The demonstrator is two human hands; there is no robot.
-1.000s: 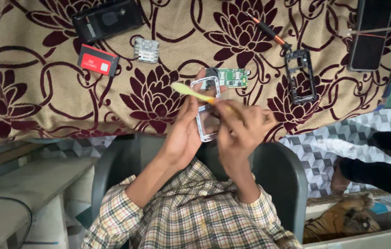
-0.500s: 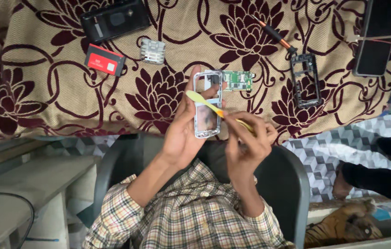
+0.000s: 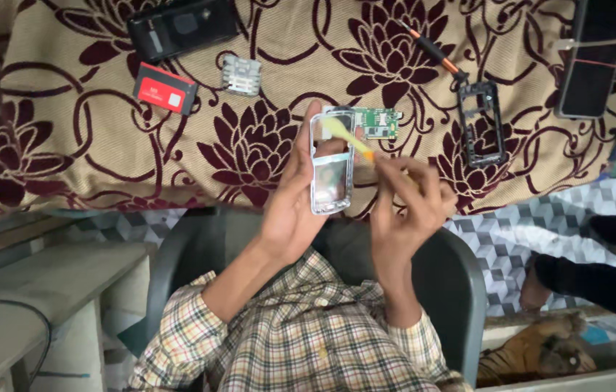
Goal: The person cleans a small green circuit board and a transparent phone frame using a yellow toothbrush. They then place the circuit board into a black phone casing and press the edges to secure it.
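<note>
My left hand (image 3: 295,207) holds a silver phone front frame (image 3: 331,174) upright, fingers along its left edge. My right hand (image 3: 411,199) grips a thin yellow-green brush (image 3: 346,136) with an orange band. The brush tip rests on the upper part of the frame. Both hands hover over a cream cloth with dark red flowers (image 3: 68,145). A small green circuit board (image 3: 382,123) lies on the cloth just behind the frame.
On the cloth lie a black phone chassis (image 3: 481,123), an orange-handled screwdriver (image 3: 431,49), a red battery (image 3: 165,87), a grey keypad (image 3: 241,75), a black phone body (image 3: 181,25) and another black phone (image 3: 598,58). Another person's dark-clad legs (image 3: 598,272) are at the right.
The brush tip has slid from the frame's left side toward its upper middle. Both hands have stayed on the frame and brush, with only slight shifts.
</note>
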